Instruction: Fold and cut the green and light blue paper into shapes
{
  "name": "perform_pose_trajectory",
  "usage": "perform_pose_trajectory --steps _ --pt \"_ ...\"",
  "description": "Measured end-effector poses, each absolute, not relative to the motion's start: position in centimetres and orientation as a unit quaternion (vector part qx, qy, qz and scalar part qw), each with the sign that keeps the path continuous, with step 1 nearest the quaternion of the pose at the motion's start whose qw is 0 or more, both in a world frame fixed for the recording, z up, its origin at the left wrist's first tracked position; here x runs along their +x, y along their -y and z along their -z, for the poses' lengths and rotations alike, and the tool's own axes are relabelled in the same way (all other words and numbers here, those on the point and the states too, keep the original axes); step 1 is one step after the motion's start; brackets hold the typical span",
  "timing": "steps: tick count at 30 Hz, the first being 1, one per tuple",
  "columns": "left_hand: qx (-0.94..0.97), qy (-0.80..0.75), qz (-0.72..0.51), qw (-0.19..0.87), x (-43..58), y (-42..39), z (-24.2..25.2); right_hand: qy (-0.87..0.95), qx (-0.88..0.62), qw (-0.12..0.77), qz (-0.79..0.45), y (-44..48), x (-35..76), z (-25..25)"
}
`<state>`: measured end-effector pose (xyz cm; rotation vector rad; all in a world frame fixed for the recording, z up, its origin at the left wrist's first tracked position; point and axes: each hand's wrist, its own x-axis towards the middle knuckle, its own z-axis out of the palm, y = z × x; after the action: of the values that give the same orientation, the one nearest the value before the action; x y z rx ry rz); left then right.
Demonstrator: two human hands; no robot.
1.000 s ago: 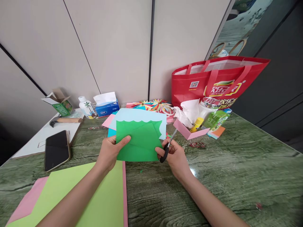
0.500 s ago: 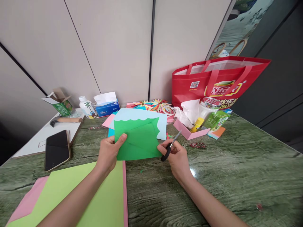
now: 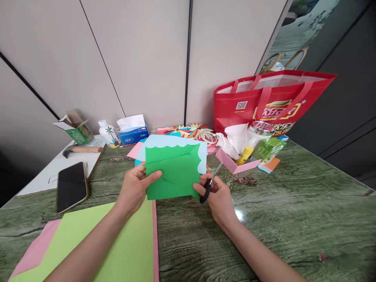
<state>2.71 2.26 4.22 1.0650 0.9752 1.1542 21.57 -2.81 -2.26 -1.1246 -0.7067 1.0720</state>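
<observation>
A folded sheet of green paper [image 3: 173, 172] is held up above the table, its top and right edges cut into scallops. My left hand [image 3: 138, 186] pinches its left edge, thumb flat on the front. My right hand [image 3: 216, 192] has a pair of scissors [image 3: 208, 188] with black handles hooked in its fingers, blades pointing up and away. The thumb of that same hand presses on the paper's lower right corner. Behind the green paper, a light blue sheet [image 3: 202, 156] lies partly covered on the table.
Yellow-green paper [image 3: 117, 243] over pink paper lies at front left, near a phone [image 3: 72, 186]. A hammer [image 3: 84, 149], bottle [image 3: 108, 133] and tissue pack [image 3: 133, 134] stand behind. At right are a pink paper tray [image 3: 235, 166], a glue stick [image 3: 244, 155] and a red bag [image 3: 235, 109].
The green paper has shifted slightly right, and its front layer now sits apart from the scalloped back layer. My right thumb has moved onto its lower right corner.
</observation>
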Motion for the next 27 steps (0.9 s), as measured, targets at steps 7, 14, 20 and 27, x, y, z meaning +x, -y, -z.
perform_pose_trajectory --steps 7,14,20,27 --pt "0.443 -0.456 -0.517 0.573 2.45 -2.3 -3.89 0.346 -0.488 0.631 -0.494 3.22 21.45 1.92" --pt "0.426 -0.492 -0.499 0.573 2.94 -1.92 -4.17 0.372 -0.508 0.633 -0.451 3.1 21.52 2.15" --pt "0.447 -0.478 -0.478 0.586 2.99 -1.73 -4.08 0.375 -0.507 0.653 -0.42 2.97 21.43 2.03" --pt "0.445 -0.497 -0.464 0.583 3.04 -1.52 -4.11 0.379 -0.518 0.645 -0.415 3.05 21.53 1.92"
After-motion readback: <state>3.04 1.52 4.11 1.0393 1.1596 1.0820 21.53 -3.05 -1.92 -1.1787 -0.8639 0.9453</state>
